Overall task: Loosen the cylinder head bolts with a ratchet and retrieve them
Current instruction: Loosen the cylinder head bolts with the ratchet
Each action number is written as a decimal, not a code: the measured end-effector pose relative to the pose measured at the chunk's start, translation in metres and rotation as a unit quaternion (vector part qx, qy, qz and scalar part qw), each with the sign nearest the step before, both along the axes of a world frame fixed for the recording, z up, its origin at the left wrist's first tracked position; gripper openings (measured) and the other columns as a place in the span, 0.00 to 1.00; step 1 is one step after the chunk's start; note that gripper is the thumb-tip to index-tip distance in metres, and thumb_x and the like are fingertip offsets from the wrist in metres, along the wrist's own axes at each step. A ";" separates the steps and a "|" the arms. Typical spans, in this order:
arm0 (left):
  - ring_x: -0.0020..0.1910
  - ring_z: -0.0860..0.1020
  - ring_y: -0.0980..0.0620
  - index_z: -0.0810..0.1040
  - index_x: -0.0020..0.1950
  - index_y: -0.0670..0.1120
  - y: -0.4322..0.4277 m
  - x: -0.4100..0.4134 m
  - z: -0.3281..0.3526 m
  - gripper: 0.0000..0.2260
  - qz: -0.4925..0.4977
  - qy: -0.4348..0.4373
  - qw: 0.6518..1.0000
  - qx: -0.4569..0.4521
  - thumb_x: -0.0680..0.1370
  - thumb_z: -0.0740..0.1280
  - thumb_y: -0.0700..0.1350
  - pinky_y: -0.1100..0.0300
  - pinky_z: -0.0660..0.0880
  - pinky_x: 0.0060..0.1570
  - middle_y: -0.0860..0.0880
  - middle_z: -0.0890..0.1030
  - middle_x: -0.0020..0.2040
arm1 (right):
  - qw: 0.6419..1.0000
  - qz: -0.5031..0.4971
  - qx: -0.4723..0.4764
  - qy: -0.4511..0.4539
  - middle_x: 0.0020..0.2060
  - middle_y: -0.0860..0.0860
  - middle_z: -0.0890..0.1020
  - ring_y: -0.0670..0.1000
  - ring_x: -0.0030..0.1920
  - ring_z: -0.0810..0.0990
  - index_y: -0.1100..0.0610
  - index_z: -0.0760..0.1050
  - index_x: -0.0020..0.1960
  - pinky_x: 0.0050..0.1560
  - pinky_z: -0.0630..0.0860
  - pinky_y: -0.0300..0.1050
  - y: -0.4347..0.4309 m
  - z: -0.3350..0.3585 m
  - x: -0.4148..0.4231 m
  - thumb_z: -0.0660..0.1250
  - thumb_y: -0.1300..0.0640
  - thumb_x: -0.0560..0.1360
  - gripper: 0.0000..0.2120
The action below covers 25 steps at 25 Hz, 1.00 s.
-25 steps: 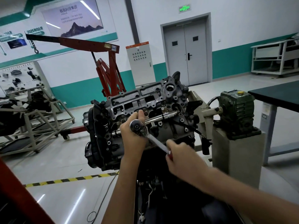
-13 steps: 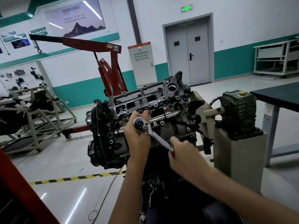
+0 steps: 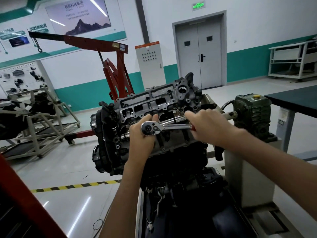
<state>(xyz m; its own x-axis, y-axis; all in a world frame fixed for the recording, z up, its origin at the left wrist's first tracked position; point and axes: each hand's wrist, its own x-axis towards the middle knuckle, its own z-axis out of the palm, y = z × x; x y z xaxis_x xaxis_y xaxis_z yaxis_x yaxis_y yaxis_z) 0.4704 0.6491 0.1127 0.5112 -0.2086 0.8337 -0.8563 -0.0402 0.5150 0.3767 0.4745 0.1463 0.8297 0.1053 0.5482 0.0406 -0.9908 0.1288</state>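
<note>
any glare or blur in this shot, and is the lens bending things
Head view: ceiling lights streak as glare on the glossy floor and glint on the ratchet head; the right hand looks slightly soft; wide-angle lens tilts the door; lower engine is in deep shadow.

The engine (image 3: 154, 107) sits in the middle. The ratchet (image 3: 164, 128) lies across its near face, head left, handle right. The left hand (image 3: 142, 141) is at the head and the right hand (image 3: 209, 129) on the handle. The gearbox (image 3: 252, 115) stands right of the engine, with the worktop (image 3: 295, 98) farther right. Behind are the crane (image 3: 113, 73), cabinet (image 3: 149, 62) and door (image 3: 199, 52). A rack (image 3: 39, 121) stands far left.
</note>
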 end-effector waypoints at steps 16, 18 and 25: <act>0.25 0.60 0.59 0.63 0.30 0.48 0.002 -0.001 0.007 0.20 -0.041 -0.002 0.998 0.037 0.81 0.62 0.42 0.60 0.57 0.28 0.55 0.63 0.26 | 1.000 0.003 0.027 -0.003 0.28 0.52 0.72 0.59 0.36 0.79 0.55 0.64 0.43 0.33 0.67 0.45 0.001 -0.007 0.002 0.62 0.59 0.71 0.06; 0.26 0.60 0.59 0.62 0.30 0.49 0.004 -0.001 0.005 0.19 -0.037 0.018 0.999 0.026 0.81 0.63 0.43 0.62 0.58 0.28 0.55 0.64 0.26 | 1.000 -0.002 0.025 -0.004 0.27 0.52 0.71 0.57 0.33 0.77 0.55 0.62 0.41 0.32 0.68 0.45 0.002 -0.003 0.002 0.61 0.61 0.71 0.08; 0.29 0.66 0.61 0.71 0.33 0.53 -0.030 -0.010 -0.007 0.13 0.007 0.124 0.980 -0.156 0.76 0.66 0.52 0.68 0.67 0.34 0.56 0.69 0.27 | 0.918 -0.008 0.395 0.023 0.29 0.47 0.64 0.55 0.33 0.72 0.51 0.58 0.36 0.37 0.69 0.45 0.088 -0.094 -0.010 0.60 0.59 0.73 0.12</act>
<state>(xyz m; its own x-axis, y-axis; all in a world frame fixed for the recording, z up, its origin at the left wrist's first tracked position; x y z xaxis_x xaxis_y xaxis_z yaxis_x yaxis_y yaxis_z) 0.4602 0.6195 0.1053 0.7075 0.0442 0.7054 -0.7034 0.1411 0.6966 0.3667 0.5625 0.0520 0.8521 -0.3231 0.4117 0.0115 -0.7750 -0.6319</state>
